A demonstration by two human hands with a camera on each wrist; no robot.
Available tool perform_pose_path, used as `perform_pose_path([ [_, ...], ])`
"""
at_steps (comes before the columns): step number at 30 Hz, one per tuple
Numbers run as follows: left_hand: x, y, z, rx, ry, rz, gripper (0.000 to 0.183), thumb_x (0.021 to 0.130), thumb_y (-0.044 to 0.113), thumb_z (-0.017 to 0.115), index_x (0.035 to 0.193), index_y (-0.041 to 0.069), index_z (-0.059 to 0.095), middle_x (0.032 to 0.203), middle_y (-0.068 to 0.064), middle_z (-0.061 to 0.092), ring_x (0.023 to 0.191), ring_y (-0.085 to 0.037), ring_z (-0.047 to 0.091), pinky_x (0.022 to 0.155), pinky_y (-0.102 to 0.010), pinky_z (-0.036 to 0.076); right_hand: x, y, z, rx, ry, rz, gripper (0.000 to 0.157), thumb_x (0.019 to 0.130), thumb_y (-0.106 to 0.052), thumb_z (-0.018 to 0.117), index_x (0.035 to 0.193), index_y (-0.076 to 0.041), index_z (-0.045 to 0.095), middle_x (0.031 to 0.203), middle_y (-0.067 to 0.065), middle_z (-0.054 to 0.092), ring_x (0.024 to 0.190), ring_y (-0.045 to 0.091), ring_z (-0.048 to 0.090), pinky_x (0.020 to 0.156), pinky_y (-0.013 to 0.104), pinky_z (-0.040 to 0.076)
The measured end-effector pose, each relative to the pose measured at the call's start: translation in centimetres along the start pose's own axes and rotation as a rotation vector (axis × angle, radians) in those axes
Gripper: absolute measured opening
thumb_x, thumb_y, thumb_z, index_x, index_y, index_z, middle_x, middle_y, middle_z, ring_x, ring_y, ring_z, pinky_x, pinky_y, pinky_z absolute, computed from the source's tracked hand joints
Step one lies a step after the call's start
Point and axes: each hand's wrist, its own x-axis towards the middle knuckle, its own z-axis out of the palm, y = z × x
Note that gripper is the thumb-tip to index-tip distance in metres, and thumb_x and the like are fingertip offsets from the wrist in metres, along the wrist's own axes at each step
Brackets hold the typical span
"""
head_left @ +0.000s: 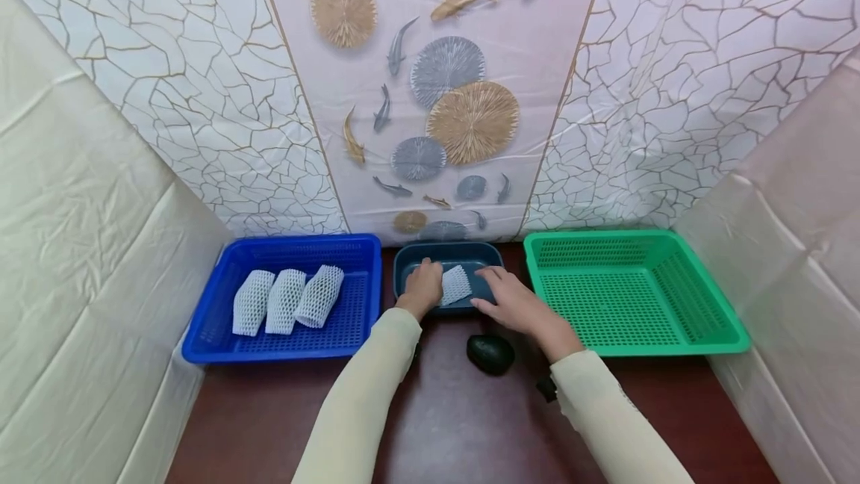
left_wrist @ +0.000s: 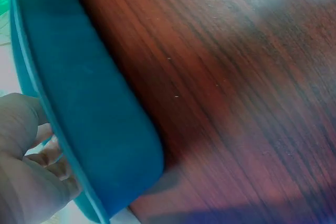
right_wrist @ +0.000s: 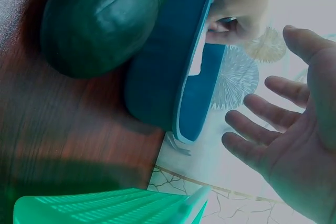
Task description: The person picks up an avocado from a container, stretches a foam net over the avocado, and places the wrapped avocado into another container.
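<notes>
A white foam net sleeve [head_left: 456,285] lies in the dark blue-green tub [head_left: 449,247] at the back middle. My left hand [head_left: 423,286] reaches over the tub's near rim and pinches the sleeve's left edge; in the left wrist view its curled fingers [left_wrist: 51,153] are partly hidden behind the tub wall. To the right of the sleeve, my right hand [head_left: 513,302] hovers over the tub's right end, fingers spread and holding nothing. In front of the tub, a dark green avocado [head_left: 490,354] rests on the table, also large in the right wrist view.
At the left, a blue basket [head_left: 282,356] holds three white foam net sleeves [head_left: 285,302]. A green basket [head_left: 638,350] stands on the right with its perforated floor showing. Behind them rises a patterned cloth wall [head_left: 430,200]; pale padded panels flank the brown table [head_left: 443,424].
</notes>
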Motion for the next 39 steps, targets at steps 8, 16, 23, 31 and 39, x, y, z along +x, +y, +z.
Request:
perform_pose_path([
  [8,-1.6,0.1,-2.4,-0.154,0.143,0.013,0.01,0.097,0.003,0.063,0.106,0.008,0.066,0.102,-0.01,0.068,0.095,-0.026,0.067,0.083,-0.042,0.057,-0.1,0.4,-0.9,0.009,0.072,-0.031,0.058,0.103,-0.029,0.064,0.152,-0.004,0.045,0.153,0.02,0.047,0.141,0.037,0.048,0.112,0.055,0.044],
  [16,-3.7,0.3,-4.3,-0.308,0.243,0.019,0.02,0.094,0.006,0.069,0.114,0.008,0.067,0.111,-0.01,0.07,0.1,-0.027,0.068,0.086,-0.044,0.058,-0.1,-0.2,-2.9,0.081,0.135,-0.042,0.058,0.1,-0.024,0.069,0.151,-0.007,0.047,0.152,0.016,0.049,0.138,0.035,0.052,0.108,0.055,0.048],
  [23,-5.4,1.3,-5.6,-0.49,0.263,0.076,0.023,0.093,0.007,0.075,0.113,0.01,0.065,0.105,-0.007,0.065,0.095,-0.022,0.064,0.083,-0.039,0.057,0.3,-0.2,-3.9,0.118,0.193,-0.062,0.054,0.097,-0.019,0.073,0.146,-0.006,0.052,0.142,0.016,0.056,0.124,0.033,0.06,0.099,0.051,0.054],
  [31,-7.2,1.8,-6.3,-0.547,0.29,0.134,0.023,0.091,0.009,0.078,0.111,0.012,0.066,0.099,-0.004,0.066,0.091,-0.018,0.063,0.081,-0.036,0.056,0.4,-0.3,-4.5,0.138,0.205,-0.065,0.047,0.096,-0.015,0.074,0.139,-0.006,0.057,0.131,0.016,0.06,0.118,0.033,0.063,0.097,0.049,0.056],
  [39,-9.0,2.2,-6.4,-0.547,0.33,0.229,0.025,0.091,0.008,0.078,0.113,0.011,0.066,0.1,-0.005,0.069,0.092,-0.019,0.065,0.081,-0.035,0.057,-0.2,-0.7,-5.3,0.195,0.168,-0.083,0.029,0.096,-0.016,0.074,0.123,-0.008,0.064,0.114,0.01,0.069,0.103,0.028,0.068,0.089,0.046,0.058],
])
